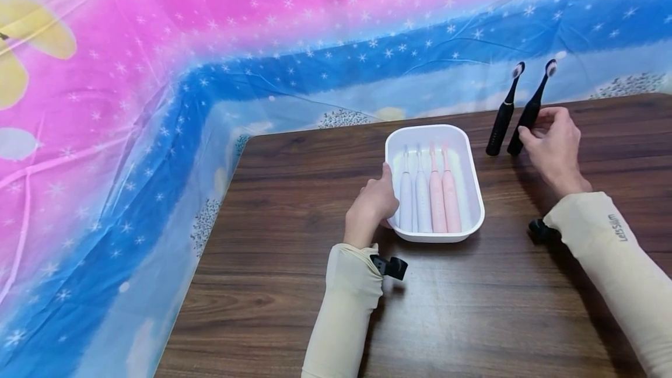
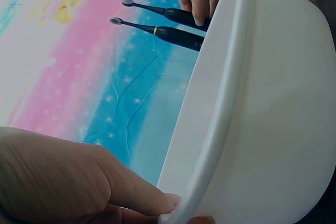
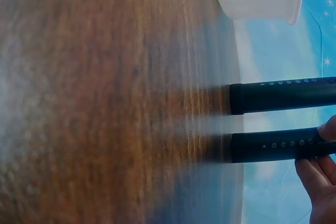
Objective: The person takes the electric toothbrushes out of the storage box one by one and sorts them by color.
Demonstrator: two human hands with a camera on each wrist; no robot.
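My left hand (image 1: pixel 371 203) grips the left rim of a white plastic tub (image 1: pixel 476 214), with the thumb over the edge in the left wrist view. Inside the tub lie two pale lavender electric toothbrushes (image 1: pixel 423 200) and two pink electric toothbrushes (image 1: pixel 450 200), heads pointing away. At the back right, two black electric toothbrushes stand upright on their bases. My right hand (image 1: pixel 559 142) pinches the handle of the right black toothbrush (image 1: pixel 531 111) between thumb and fingers. The left black toothbrush (image 1: pixel 501 124) stands close beside it, untouched.
The dark wooden table (image 1: pixel 273 249) carries the tub and brushes. A pink and blue patterned cloth (image 1: pixel 315 28) hangs behind the table and along its left side. Small black wrist cameras (image 1: pixel 391 267) are strapped to both sleeves.
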